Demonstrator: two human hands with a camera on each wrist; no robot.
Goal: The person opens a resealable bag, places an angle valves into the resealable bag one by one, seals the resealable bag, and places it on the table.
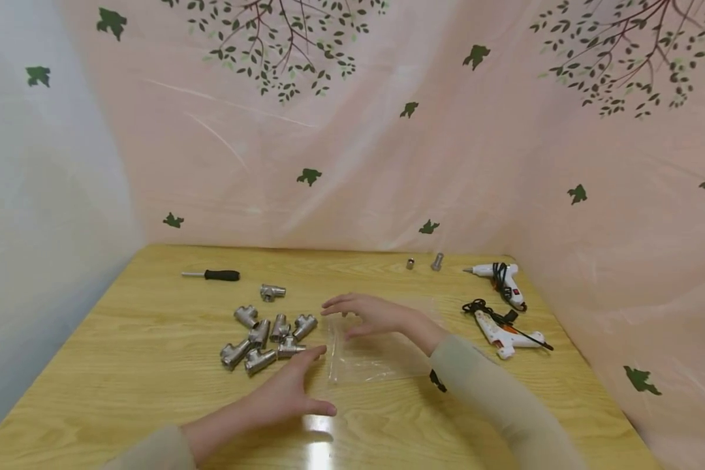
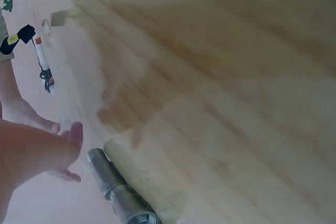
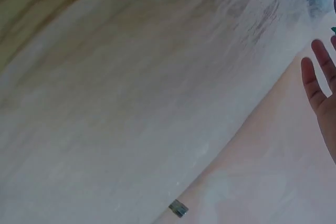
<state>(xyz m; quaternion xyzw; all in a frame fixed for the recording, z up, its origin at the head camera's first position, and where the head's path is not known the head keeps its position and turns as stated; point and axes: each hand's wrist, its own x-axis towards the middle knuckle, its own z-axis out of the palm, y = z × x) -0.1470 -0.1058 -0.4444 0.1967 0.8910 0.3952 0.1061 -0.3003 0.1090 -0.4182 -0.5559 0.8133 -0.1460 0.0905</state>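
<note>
Clear plastic bag [image 1: 361, 364], lying flat on the counter [image 1: 123, 378] beneath the right hand [image 1: 378, 315], whose fingers extend apart from the thumb; contact cannot be told. The left hand [image 1: 282, 395], thumb and fingers spread apart, points toward the bag's left edge, near metal fittings [image 1: 260, 360].

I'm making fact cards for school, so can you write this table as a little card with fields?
Left hand: near the metal fittings
Right hand: over the clear bag
Back left: screwdriver
Back right: two small metal parts
Far right: two glue guns
Behind: pink sheet
</note>
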